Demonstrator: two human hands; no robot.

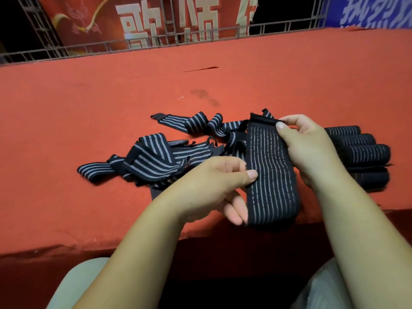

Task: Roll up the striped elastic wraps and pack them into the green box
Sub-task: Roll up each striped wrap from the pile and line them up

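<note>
The red worktop [89,108] is filling most of the view. Behind it a metal railing [133,44] is standing before a red banner [73,23] with big white Chinese characters (cut off at the top, so I cannot read them surely) and a blue banner [374,12]. Loose striped wraps [151,159] are lying tangled left of centre. Several rolled wraps [361,150] are lying side by side at the right, partly hidden behind the right hand [312,148]. The held wrap [269,170] is running lengthwise from far to near, its near end hanging past the worktop's front edge. The right hand is pinching its far, folded end. The left hand [214,186] is keeping a thumb-and-fingers grip on its left edge.
</note>
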